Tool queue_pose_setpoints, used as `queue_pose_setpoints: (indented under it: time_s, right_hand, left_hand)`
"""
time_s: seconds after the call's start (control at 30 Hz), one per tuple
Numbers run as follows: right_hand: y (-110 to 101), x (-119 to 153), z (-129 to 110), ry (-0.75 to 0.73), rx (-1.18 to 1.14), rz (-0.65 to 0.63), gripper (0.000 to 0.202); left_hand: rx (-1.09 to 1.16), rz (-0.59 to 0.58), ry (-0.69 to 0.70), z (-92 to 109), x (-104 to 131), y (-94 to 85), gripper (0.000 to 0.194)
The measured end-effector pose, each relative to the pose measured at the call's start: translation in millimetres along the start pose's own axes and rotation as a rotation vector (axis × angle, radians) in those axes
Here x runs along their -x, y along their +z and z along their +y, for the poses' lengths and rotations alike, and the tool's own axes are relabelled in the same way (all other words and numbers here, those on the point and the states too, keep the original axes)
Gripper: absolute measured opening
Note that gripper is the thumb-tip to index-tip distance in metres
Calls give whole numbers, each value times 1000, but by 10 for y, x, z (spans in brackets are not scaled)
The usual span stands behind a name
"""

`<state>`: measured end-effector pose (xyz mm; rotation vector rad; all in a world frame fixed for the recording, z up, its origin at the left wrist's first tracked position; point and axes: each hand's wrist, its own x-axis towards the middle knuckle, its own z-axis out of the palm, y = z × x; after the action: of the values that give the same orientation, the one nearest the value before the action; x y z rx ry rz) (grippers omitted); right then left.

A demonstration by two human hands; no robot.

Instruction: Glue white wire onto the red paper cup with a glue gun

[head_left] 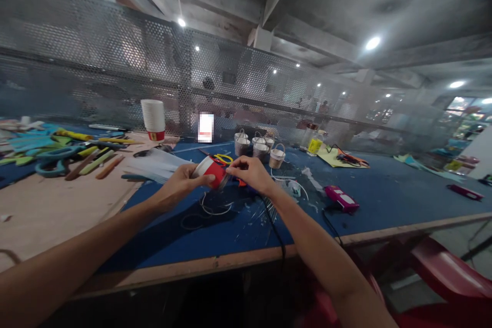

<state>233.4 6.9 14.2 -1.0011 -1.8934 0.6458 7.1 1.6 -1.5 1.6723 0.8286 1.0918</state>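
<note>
In the head view, a red-and-white cup [213, 172] is grasped by the left hand [180, 183] and held tilted above the blue tabletop [154, 236], its long axis roughly left to right. At its right end, the right hand [255, 174] is closely placed, fingertips pinched; whether anything is gripped cannot be told.

A magenta box [341, 199] lies on the blue tabletop [395, 192], a perforated metal screen [154, 56] standing behind.

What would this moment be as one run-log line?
left hand: holding red-and-white paper cup | right hand: fingers at cup's red end | nearby: stack of white paper cups, small pale loop-handled cups
</note>
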Motion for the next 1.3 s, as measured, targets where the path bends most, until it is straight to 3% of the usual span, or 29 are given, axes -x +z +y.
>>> queue_pose_setpoints:
  time_s: [0.13,0.4,0.6,0.7,0.83,0.9,0.97,1.07,1.13,1.2,1.3]
  right_hand:
    - [-36,-20,31,92,-83,-74,29]
    - [-26,-39,11,61,-234,9,38]
    - [12,-6,-59,101,-209,45,30]
    - [15,6,-51,117,-205,-21,31]
    - [20,26,-39,121,-184,-198,32]
    - [35,29,-23,105,-116,-281,32]
    - [43,20,6,57,28,-269,33]
    - [-3,-8,48,1,360,-33,32]
    - [-87,-14,60,63,569,82,32]
    - [-189,3,62,182,736,50,33]
    - [-297,65,80,341,927,-132,41]
  left_hand:
    - [2,-11,1,-6,-9,7,20]
    - [78,105,5,4,-46,-9,15]
    - [106,128,47,-6,-83,-39,15]
    - [97,149,70,-29,-99,-52,15]
    - [125,204,44,-67,-109,-69,19]
    - [148,220,33,-84,-115,-78,21]
    - [164,224,36,-96,-125,-87,23]
    - [192,235,41,-109,-143,-97,23]
    - [219,244,44,-117,-152,-101,23]
    - [254,239,35,-122,-155,-102,23]
    - [290,230,27,-105,-147,-92,22]
